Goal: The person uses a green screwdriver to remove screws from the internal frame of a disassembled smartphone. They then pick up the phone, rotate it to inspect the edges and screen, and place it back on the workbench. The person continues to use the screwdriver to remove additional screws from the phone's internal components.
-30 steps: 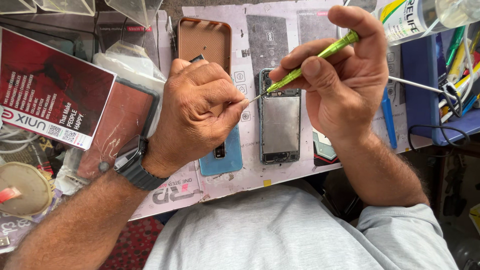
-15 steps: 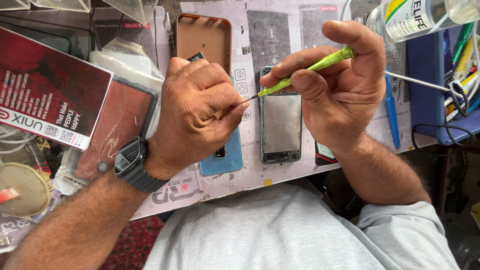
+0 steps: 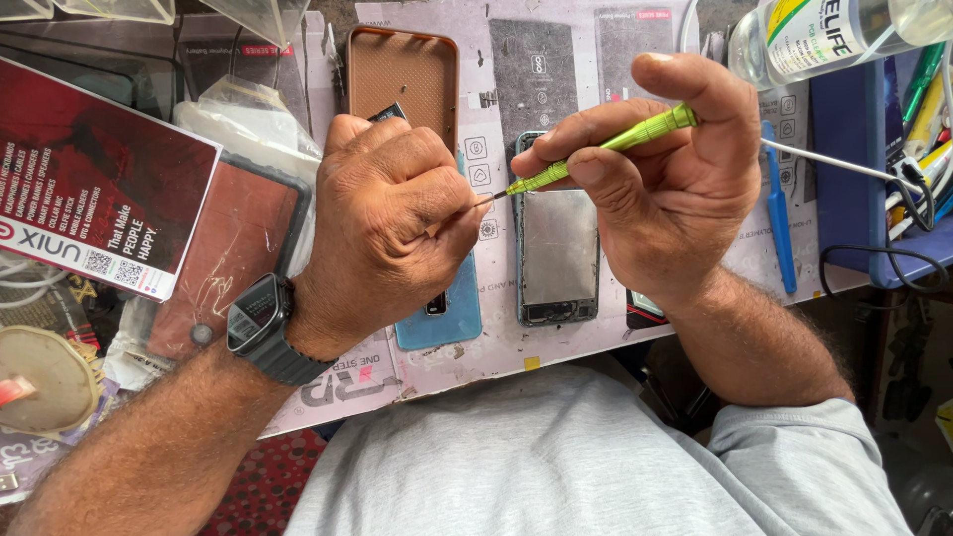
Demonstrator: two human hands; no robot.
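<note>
My right hand [image 3: 667, 184] grips a slim green screwdriver [image 3: 615, 147] between thumb and fingers. Its metal tip reaches into my closed left hand [image 3: 392, 213], where something small is pinched; I cannot tell what. My left wrist wears a dark smartwatch [image 3: 260, 316]. Under the hands, on the pale work mat [image 3: 496, 342], lie an opened phone frame with a silver plate [image 3: 558, 248] and a blue phone back cover [image 3: 452, 313], partly hidden by my left hand.
A brown phone case [image 3: 407, 69] lies at the back. A red printed box [image 3: 94, 189] and a reddish case [image 3: 233, 248] sit on the left. On the right are a clear bottle [image 3: 814, 35], a blue pry tool [image 3: 779, 223], a thin metal rod [image 3: 844, 164] and black cables [image 3: 884, 263].
Both hands have shifted slightly and the screwdriver sits a little flatter, its tip still at my left hand's fingers. Nothing was picked up or let go.
</note>
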